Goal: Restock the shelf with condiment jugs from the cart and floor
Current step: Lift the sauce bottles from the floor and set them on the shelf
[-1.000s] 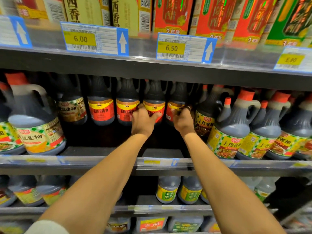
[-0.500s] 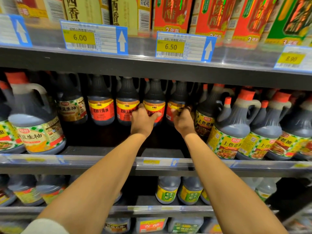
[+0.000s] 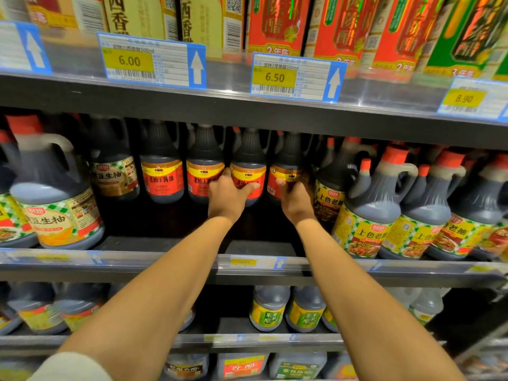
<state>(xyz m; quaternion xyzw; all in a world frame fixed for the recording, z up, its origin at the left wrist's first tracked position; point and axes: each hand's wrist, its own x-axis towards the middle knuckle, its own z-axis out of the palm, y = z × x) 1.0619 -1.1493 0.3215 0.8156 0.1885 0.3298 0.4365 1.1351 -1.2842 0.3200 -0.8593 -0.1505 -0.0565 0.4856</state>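
Dark metal shelf spans mid-frame, its back row holding jugs of dark sauce. At centre, the left hand wraps the third red-labelled jug and the right hand the fourth jug, fingers closed round each. Best slid back evenly, labels facing out, clear of their neighbours.

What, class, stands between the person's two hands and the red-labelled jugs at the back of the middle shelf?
Nothing visible. The left hand already wraps one red-labelled jug, and the right hand grips its neighbour. The shelf in front of them is bare.
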